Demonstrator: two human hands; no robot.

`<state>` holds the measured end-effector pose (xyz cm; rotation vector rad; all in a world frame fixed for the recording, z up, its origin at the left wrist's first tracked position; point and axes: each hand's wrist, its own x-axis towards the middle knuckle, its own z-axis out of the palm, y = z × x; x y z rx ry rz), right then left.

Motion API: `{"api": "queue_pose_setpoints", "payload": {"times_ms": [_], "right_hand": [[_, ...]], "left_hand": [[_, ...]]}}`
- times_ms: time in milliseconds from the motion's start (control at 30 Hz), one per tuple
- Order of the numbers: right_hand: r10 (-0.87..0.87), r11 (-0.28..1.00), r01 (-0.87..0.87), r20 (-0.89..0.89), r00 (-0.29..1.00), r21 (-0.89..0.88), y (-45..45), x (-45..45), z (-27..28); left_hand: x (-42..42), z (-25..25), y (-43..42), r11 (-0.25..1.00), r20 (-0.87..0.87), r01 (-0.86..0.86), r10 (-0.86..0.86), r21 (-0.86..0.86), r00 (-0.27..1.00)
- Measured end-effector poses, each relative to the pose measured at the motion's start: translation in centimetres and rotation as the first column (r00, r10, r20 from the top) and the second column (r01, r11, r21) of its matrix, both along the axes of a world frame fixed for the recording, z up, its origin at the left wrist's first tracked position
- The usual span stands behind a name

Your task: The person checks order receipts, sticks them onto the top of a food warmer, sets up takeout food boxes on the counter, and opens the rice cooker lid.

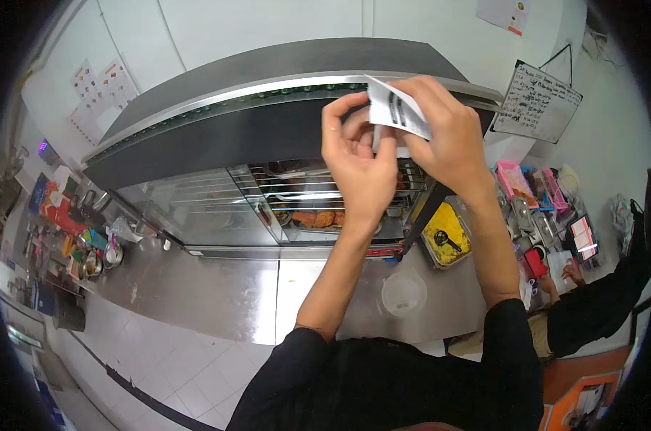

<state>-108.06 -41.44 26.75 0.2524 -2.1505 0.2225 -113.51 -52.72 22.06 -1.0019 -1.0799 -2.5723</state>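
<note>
A white paper slip point(397, 113) with black print is held up in front of the food display case point(217, 144). My right hand point(446, 129) pinches it from the right and above, fingers closed on its edge. From the left, my left hand point(361, 154) has its fingers curled and its thumb against the slip's lower part. The paper stands bent and tilted between both hands. Part of it is hidden behind the fingers. Behind my forearms, fried pieces of food point(325, 218) lie on a tray inside the case.
A round translucent lid or tub point(403, 293) sits on the steel counter point(196, 287). To its right is a tray of yellow rice point(451, 230) with a black spoon. A co-worker's hands point(548, 284) are at the right, near a tablet point(582, 237). Pots point(94, 262) stand at left.
</note>
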Motion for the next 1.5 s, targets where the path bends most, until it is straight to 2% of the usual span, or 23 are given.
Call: {"api": "queue_pose_setpoints", "payload": {"times_ms": [33, 133, 300, 367, 433, 500, 633, 667, 767, 800, 867, 900, 1033, 1167, 1300, 1333, 1400, 1433, 1500], "right_hand": [[0.005, 1.0, -0.005, -0.015, 1.0, -0.005, 0.3, 0.0, 0.0], [0.013, 0.999, -0.014, -0.019, 1.0, -0.045, 0.7, 0.0, -0.4], [-0.017, 0.999, 0.017, -0.004, 1.0, 0.041, 0.2, -0.6, -1.2], [0.003, 0.997, 0.0, -0.028, 1.0, 0.083, 0.4, -1.0, -1.3], [-0.022, 0.993, 0.018, 0.03, 0.999, 0.112, 0.5, -0.2, -1.1], [-0.053, 0.994, 0.043, 0.103, 0.993, 0.096, 0.0, 0.8, -0.6], [-0.076, 0.983, 0.057, 0.098, 0.992, 0.177, 0.7, 0.7, -0.9], [-0.072, 0.979, 0.056, 0.077, 0.994, 0.196, 1.0, 0.3, -1.1], [-0.099, 0.971, 0.091, 0.024, 0.995, 0.223, 0.9, -0.4, -1.3], [-0.115, 0.969, 0.11, 0.01, 0.993, 0.222, 0.8, -0.4, -1.3], [-0.142, 0.967, 0.132, 0.029, 0.989, 0.216, 0.7, 0.0, -1.1], [-0.154, 0.967, 0.142, 0.04, 0.987, 0.214, 0.7, 0.0, -1.1], [-0.114, 0.962, 0.113, -0.013, 0.993, 0.247, -0.4, -1.4, -1.9], [-0.092, 0.969, 0.096, -0.028, 0.995, 0.226, -0.3, -1.4, -1.5], [-0.044, 0.998, 0.047, -0.064, 0.997, 0.05, 0.3, 2.5, -1.8], [-0.034, 0.999, 0.037, -0.084, 0.996, 0.023, 0.6, 3.7, -1.9], [0.033, 0.984, -0.049, -0.097, 0.995, -0.174, 1.0, 5.8, -3.7], [0.064, 0.958, -0.091, -0.108, 0.992, -0.273, 0.8, 6.6, -4.9], [0.239, 0.772, -0.298, -0.178, 0.955, -0.561, -0.8, 7.6, -6.9]], "left_hand": [[-0.1, 0.0, 0.3, 0.999, -0.078, -0.019, 0.021, 0.027, 0.997], [-0.4, 0.5, 0.7, 0.998, -0.057, -0.07, 0.07, 0.009, 0.996], [-0.6, 0.1, 0.7, 0.947, -0.069, -0.321, 0.322, 0.016, 0.944], [-0.6, 0.4, 0.4, 0.935, -0.045, -0.354, 0.353, -0.01, 0.934], [-0.9, 0.5, 0.2, 0.968, 0.042, -0.249, 0.247, 0.038, 0.968], [-0.8, 0.6, 0.0, 0.972, 0.018, -0.226, 0.225, 0.066, 0.974], [-1.3, 0.6, 0.1, 0.982, -0.032, -0.179, 0.181, 0.052, 0.983], [-0.8, 0.9, 0.0, 0.972, 0.013, -0.229, 0.229, 0.043, 0.973], [-1.0, 0.9, -1.2, 0.807, -0.315, -0.546, 0.471, -0.224, 0.824], [-1.1, 0.9, -1.3, 0.781, -0.34, -0.582, 0.497, -0.225, 0.798], [-2.6, 0.3, -1.8, 0.616, -0.572, -0.758, 0.549, -0.217, 0.61], [-3.2, 0.2, -2.2, 0.524, -0.675, -0.831, 0.546, -0.188, 0.497], [-4.1, 1.9, -4.6, 0.491, -0.858, -0.852, 0.343, -0.183, 0.382], [-5.1, 3.0, -5.7, 0.412, -0.906, -0.884, 0.249, -0.22, 0.341], [-6.0, 2.3, -5.0, 0.378, -0.949, -0.923, 0.255, -0.077, 0.184], [-5.8, 2.4, -5.2, 0.345, -0.955, -0.932, 0.225, -0.108, 0.194], [-5.8, 2.4, -4.9, 0.31, -0.958, -0.949, 0.255, -0.05, 0.134], [-5.7, 2.3, -4.8, 0.294, -0.958, -0.956, 0.266, -0.022, 0.104], [-5.5, 2.3, -4.9, 0.277, -0.961, -0.959, 0.241, -0.064, 0.133]]}}
